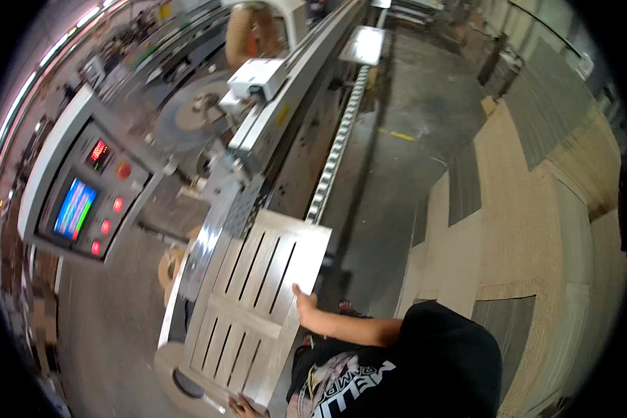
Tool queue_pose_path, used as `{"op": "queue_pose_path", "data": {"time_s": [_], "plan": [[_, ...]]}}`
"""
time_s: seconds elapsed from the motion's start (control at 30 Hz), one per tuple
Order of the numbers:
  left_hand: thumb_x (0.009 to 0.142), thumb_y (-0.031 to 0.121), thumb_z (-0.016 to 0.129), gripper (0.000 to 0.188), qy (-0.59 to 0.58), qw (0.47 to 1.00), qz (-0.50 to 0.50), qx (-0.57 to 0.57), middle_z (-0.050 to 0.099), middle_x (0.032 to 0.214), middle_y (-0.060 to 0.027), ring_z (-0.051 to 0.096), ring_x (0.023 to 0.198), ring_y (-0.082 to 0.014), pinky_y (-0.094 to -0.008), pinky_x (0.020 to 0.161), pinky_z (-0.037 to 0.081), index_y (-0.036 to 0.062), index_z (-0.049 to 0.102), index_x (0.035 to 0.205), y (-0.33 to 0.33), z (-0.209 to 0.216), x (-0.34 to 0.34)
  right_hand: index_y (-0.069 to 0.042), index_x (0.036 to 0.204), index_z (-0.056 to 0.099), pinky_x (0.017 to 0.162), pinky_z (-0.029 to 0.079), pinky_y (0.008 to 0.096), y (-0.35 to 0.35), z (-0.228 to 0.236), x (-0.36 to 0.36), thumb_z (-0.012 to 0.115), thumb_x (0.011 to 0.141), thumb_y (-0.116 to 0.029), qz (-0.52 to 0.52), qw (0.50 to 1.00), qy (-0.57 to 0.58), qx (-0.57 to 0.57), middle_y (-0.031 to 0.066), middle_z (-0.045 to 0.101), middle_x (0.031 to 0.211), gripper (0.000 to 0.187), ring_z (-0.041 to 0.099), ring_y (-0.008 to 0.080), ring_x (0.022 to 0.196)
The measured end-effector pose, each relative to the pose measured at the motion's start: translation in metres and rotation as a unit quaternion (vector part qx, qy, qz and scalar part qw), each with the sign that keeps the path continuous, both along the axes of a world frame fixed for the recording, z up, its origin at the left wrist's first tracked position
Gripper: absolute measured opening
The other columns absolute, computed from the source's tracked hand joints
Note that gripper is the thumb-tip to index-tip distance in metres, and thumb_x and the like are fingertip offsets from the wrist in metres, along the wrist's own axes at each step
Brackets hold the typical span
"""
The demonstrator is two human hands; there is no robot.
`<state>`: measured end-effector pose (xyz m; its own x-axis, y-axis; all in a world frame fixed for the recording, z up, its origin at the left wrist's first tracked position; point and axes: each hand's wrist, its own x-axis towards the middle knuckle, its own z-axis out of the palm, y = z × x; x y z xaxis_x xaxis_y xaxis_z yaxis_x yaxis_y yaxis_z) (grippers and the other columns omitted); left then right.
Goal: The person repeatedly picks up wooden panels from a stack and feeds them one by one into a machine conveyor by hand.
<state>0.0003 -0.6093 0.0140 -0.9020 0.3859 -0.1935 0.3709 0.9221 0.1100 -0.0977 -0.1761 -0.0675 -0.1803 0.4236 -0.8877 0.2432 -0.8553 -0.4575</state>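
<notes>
Black shirt (425, 362) nearest us, we log the slatted wooden panel (246, 315) lying left of our right hand (304, 306) and above our left hand (246, 409), long axis along the right edge of the machine bed (203, 259), right thumb on its long side, left fingers at its lower end, clamping by either undeterminable.

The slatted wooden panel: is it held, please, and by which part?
The right hand holds the slatted panel by its near long edge; the left hand touches its lower end.
</notes>
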Motion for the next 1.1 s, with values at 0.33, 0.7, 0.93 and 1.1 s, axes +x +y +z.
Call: {"op": "queue_pose_path", "data": {"time_s": [0.33,0.7,0.93,1.1], "plan": [[0.077,0.037,0.077,0.112,-0.161,0.974,0.032,-0.155,0.009,0.157,-0.0399,0.011,0.146,-0.0553,-0.0592,0.119,0.02,0.0029,0.008,0.158,0.097,0.061,-0.01,0.01,0.145,0.032,0.113,0.033,0.0434,0.074,0.02,-0.006,0.073,0.089,-0.043,-0.032,0.999,-0.007,-0.033,0.0239,0.042,0.15,0.087,0.042,0.032,0.138],[0.078,0.034,0.073,0.095,-0.072,0.995,0.011,-0.068,0.021,0.153,-0.0407,0.019,0.145,-0.0542,-0.0564,0.12,0.022,0.002,0.026,0.154,0.161,-0.001,-0.023,0.007,0.15,0.023,0.113,0.037,0.0454,0.179,0.007,-0.029,0.075,0.089,-0.039,-0.029,0.999,0.035,-0.016,0.0244,0.036,0.153,0.093,0.038,0.0342,0.141],[0.076,0.038,0.074,0.088,0.047,0.989,-0.071,-0.124,0.027,0.152,-0.0385,0.026,0.142,-0.0541,-0.0567,0.117,0.028,0.0029,0.038,0.149,0.205,-0.028,-0.032,0.01,0.15,0.021,0.116,0.032,0.0476,0.247,0.002,-0.04,0.074,0.089,-0.042,-0.011,0.998,0.06,0.02,0.0264,0.031,0.157,0.096,0.034,0.0358,0.144],[0.054,0.026,0.093,0.128,-0.007,1.0,-0.024,0.008,0.014,0.16,-0.0323,0.015,0.147,-0.0534,-0.0548,0.119,0.024,0.0129,0.021,0.159,0.262,-0.016,-0.043,0.01,0.151,0.021,0.117,0.03,0.049,0.294,0.009,-0.032,0.069,0.089,-0.052,0.045,0.996,0.067,0.043,0.0258,0.027,0.159,0.1,0.029,0.0355,0.147]]}}
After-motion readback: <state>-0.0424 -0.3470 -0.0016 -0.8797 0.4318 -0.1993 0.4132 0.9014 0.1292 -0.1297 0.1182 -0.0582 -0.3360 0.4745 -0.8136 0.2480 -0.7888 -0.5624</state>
